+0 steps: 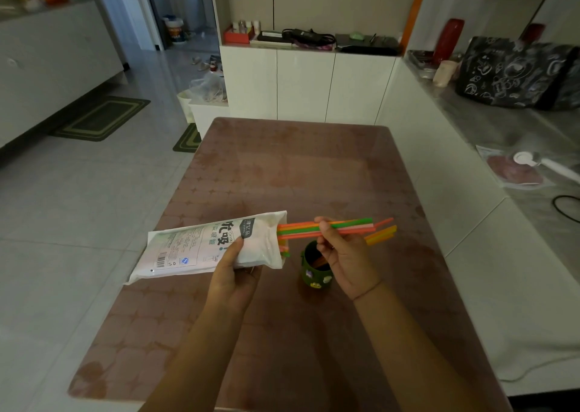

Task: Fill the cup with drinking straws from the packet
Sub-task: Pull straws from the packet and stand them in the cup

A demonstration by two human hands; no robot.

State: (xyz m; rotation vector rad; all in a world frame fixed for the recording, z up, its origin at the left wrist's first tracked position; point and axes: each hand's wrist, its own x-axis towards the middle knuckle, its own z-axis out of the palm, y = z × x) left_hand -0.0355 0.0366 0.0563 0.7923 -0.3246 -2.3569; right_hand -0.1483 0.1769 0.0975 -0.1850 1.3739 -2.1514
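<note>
The left hand point(233, 275) holds the white packet point(201, 248) level above the table point(298, 167), its fingers point(236, 246) curled round the packet near the open end; the right hand point(343, 256) pinches a bundle of coloured straws point(351, 224) between thumb and fingertips, the straws lying level with one end inside the packet's mouth; the dark green cup point(310, 276) stands upright on the table just under the right hand, between both hands, with something orange showing inside it.
</note>
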